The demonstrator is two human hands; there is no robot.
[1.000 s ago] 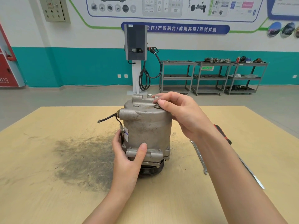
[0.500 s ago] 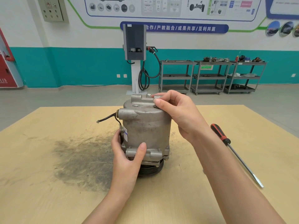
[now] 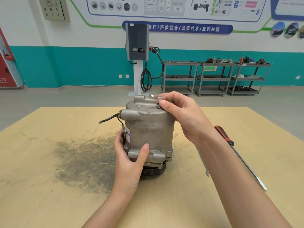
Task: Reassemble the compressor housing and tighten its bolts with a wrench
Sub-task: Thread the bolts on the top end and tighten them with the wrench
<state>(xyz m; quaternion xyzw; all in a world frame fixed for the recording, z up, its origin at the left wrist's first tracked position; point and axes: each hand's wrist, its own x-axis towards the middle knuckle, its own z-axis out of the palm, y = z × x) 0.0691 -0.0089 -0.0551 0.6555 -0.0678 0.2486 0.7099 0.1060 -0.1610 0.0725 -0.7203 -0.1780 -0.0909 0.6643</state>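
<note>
A grey metal compressor (image 3: 148,129) stands upright on its black pulley in the middle of the wooden table (image 3: 49,195). My left hand (image 3: 130,160) grips its lower flange, thumb on the front and fingers round the left side. My right hand (image 3: 182,112) is at the top right rim, where thumb and fingertips pinch a bolt head (image 3: 158,107). A thin flat wrench (image 3: 203,162) lies on the table right of the compressor, partly hidden by my right forearm.
A red-and-black-handled screwdriver (image 3: 238,155) lies at the right, blade toward me. A dark grease smear (image 3: 85,162) covers the table left of the compressor. A cut black wire (image 3: 109,119) sticks out of the compressor's left side. Shelf carts and a charging post stand far behind.
My right fingers have shifted slightly on the bolt head at the top rim. The compressor and my left hand have kept their places.
</note>
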